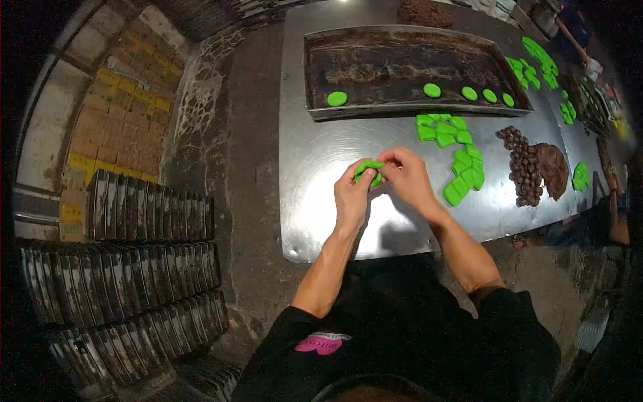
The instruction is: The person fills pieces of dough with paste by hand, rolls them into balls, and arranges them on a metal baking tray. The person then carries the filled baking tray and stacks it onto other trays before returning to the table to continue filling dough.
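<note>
So both hands are busy on one small green piece (370, 166), and it sits right between them, up at the fingertips and held above the bench (308, 228). The left hand (353, 187) has it gripped, thumb pressed on the near side. The right hand (404, 175) looks to be pinching its right edge. Can't really tell its long axis with the fingers covering so much, but what shows seems to stretch across from one hand to the other. Neither hand's clearly nearer; they're both on it.

Pose-wise, both forearms reach forward and angle inward, fingers meeting in front of the body, right wrist bent in toward the left.

Off to the right of the hands are the loose green chunks (467, 175), closer to the right hand, with brown balls (521, 167) further right. Straight beyond the hands is a big tray (415, 109) with five green discs (432, 90) inside.
</note>
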Available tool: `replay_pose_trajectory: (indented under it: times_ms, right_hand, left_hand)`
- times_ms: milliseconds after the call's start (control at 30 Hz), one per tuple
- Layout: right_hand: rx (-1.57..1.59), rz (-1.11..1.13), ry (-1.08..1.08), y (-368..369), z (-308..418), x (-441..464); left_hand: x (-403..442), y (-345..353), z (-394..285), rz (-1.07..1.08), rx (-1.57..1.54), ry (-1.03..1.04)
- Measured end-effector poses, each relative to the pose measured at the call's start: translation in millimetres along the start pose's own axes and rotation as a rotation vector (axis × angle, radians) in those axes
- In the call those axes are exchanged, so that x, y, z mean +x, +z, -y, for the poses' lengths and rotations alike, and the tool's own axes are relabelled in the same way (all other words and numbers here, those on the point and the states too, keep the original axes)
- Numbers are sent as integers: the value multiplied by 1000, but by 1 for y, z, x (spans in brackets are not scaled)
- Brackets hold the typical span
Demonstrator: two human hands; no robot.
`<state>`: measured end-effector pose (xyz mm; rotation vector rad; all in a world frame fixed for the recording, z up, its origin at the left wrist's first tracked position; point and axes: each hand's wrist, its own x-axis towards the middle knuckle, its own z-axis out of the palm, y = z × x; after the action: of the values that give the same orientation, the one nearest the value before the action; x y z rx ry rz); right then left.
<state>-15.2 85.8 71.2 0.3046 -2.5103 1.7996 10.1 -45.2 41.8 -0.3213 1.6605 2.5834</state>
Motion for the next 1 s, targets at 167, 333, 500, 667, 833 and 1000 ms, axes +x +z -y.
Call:
replay_pose_trajectory:
  times_ms: [167,333,500,667,833,1000]
  right_hand:
    - [-544,-44,-448,11,19,-36]
    - [-287,115,-518,-31,53,-10]
    - [-150,191,-231,-50,76,18]
    - [-296,53,-507,-50,50,10]
    - [-281,38,-544,-64,12,12]
    - [49,197,-108,-65,38,38]
  left_hand:
    - [-27,13,-15,34,100,55]
    - [-37,8,-41,71,509,389]
    - [4,41,-46,-28,296,519]
    - [26,61,-41,-109,156,70]
    - [29,73,-31,-77,354,10]
    - [14,67,-44,-31,273,8]
